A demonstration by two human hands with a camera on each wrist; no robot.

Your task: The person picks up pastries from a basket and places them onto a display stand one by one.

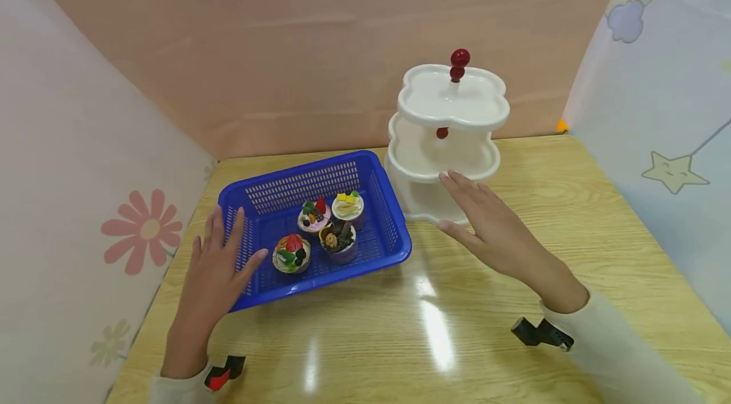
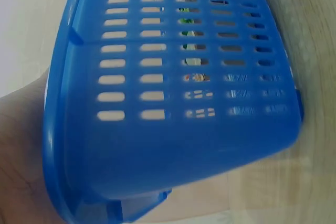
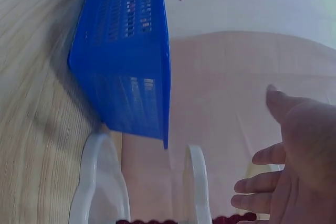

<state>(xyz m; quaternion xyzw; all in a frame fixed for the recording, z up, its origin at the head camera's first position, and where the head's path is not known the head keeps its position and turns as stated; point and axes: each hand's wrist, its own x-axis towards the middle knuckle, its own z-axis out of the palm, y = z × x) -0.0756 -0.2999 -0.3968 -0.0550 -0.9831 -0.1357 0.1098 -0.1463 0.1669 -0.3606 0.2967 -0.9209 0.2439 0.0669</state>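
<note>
As two hands spread above a wood-grain bench (image 1: 365, 340), four cupcakes sit bunched in a blue basket (image 1: 337, 280) beside a white stand (image 1: 425, 201). The left hand (image 1: 214, 271), fingers loosely extended and thumb apart, holds nothing. It covers part of the basket's left end; whether it touches the rim cannot be told. The right hand (image 1: 497, 233), also spread and holding nothing, reaches before the stand, its fingertips overlapping a lower tier in the head view. Contact there cannot be confirmed, and the hand masks part of the stand's base.

Nearest the left hand is the strawberry cupcake (image 1: 292, 255); behind it are the pink cupcake (image 1: 314, 218) and the yellow-topped cupcake (image 1: 348, 207), with the dark-topped cupcake (image 1: 338, 242) in front of those two, partly hiding the pink one. A red knob (image 1: 459, 58) crowns the stand; a second, lower knob (image 1: 442, 133) is partly concealed by the top tier.

From the left wrist, the basket's slotted wall blocks most of the view, the cupcakes reduced to scraps of colour and the fingers out of sight. From the right wrist, the stand is cut off at the lower edge.
</note>
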